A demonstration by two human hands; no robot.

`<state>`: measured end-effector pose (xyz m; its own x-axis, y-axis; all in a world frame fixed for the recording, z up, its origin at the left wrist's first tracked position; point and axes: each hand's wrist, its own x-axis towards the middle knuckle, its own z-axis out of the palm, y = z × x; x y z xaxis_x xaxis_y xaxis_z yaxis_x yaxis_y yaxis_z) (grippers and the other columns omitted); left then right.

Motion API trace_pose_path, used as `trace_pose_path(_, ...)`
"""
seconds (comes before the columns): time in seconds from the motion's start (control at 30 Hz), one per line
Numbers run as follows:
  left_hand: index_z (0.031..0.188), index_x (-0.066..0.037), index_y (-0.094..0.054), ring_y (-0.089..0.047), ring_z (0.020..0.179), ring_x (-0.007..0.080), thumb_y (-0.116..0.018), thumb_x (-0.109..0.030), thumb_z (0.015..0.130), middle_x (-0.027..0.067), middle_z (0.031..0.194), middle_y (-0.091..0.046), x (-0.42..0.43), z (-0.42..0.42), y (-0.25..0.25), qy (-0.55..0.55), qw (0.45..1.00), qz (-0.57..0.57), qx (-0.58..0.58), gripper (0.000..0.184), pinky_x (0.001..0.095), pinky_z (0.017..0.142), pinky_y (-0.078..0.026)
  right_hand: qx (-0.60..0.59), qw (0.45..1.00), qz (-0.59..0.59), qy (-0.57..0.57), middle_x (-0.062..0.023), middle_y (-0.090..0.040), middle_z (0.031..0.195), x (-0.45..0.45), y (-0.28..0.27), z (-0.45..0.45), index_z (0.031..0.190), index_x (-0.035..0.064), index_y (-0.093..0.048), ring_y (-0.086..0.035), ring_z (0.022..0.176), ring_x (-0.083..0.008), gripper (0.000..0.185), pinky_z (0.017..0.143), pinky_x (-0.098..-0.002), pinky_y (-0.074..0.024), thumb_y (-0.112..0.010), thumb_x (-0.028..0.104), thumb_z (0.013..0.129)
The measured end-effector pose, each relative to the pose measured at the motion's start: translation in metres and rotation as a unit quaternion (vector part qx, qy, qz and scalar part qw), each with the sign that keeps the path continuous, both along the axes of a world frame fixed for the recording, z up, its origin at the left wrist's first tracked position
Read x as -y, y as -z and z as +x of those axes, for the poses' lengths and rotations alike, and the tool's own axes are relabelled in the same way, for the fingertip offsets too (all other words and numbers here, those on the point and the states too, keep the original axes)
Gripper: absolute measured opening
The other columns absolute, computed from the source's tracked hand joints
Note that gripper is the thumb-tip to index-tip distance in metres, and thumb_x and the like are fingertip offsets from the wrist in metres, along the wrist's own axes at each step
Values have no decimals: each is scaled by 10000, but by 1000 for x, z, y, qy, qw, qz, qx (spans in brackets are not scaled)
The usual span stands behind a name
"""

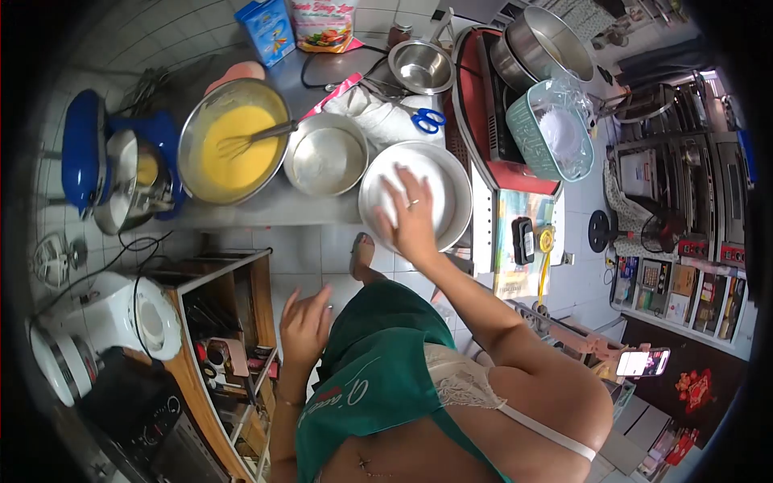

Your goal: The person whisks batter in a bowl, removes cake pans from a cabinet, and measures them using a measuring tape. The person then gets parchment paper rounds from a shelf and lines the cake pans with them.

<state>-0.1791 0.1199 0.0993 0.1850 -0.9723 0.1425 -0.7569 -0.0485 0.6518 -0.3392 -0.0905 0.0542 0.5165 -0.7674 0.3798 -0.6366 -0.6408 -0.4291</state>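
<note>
My right hand (409, 211) reaches into a round metal pan (461, 201) with a white lining at its bottom, fingers spread over the lining. Away from the counter, my left hand (306, 326) hangs in the air with its fingers apart and holds nothing. Left of the lined pan sits another round metal pan (326, 157). Farther left, a large steel bowl (187, 141) holds yellow batter (237, 165), with a whisk (241, 142) resting in it. Blue-handled scissors (428, 121) lie on a white bag (378, 121) just behind the pans.
A blue stand mixer (84, 153) is at the left. A small steel bowl (421, 67), a blue carton (268, 34) and a flour bag (324, 24) stand at the back. On the right are a green basket (527, 133) and stacked pans (547, 48).
</note>
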Motion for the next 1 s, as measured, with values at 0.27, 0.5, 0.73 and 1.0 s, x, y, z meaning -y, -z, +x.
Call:
trace_pose_path(0.27, 1156, -18, -580, -602, 946, 337, -598, -39, 820, 164, 990, -641, -219, -37, 2, -227, 971, -48, 58, 337, 451, 960, -425, 224, 855, -18, -467, -139, -508, 1280, -249, -75, 88, 1012, 116, -657, -459, 1218, -287, 285, 1053, -561, -264, -638, 150, 730)
trace_pose_path(0.5, 1100, -20, -576, -590, 920, 343, -603, -119, 810, 184, 1015, -607, -413, -110, 20, -454, 889, -48, 47, 308, 425, 769, -470, 249, 624, 52, -739, -170, -484, 1326, -475, -105, 74, 1056, 84, -648, -460, 1226, -305, 338, 1058, -571, -263, -603, 138, 725)
trace_pose_path(0.73, 1109, -97, -580, -591, 923, 326, -626, -182, 787, 161, 1008, -614, -554, -170, 3, -604, 783, -147, -21, 336, 410, 757, -473, 155, 438, 109, -879, -165, -529, 1272, -631, -97, 62, 1009, 160, -692, -532, 1130, -322, 254, 995, -537, -333, -651, 177, 759)
trace_pose_path(1.0, 1051, -67, -636, -624, 931, 330, -632, -134, 803, 115, 1031, -663, -693, -188, -66, -802, 565, -127, 147, 257, 414, 908, -474, 249, 295, 105, -917, -145, -501, 1132, -837, -216, 102, 975, 110, -678, -498, 1022, -321, 288, 876, -429, -403, -711, 88, 689)
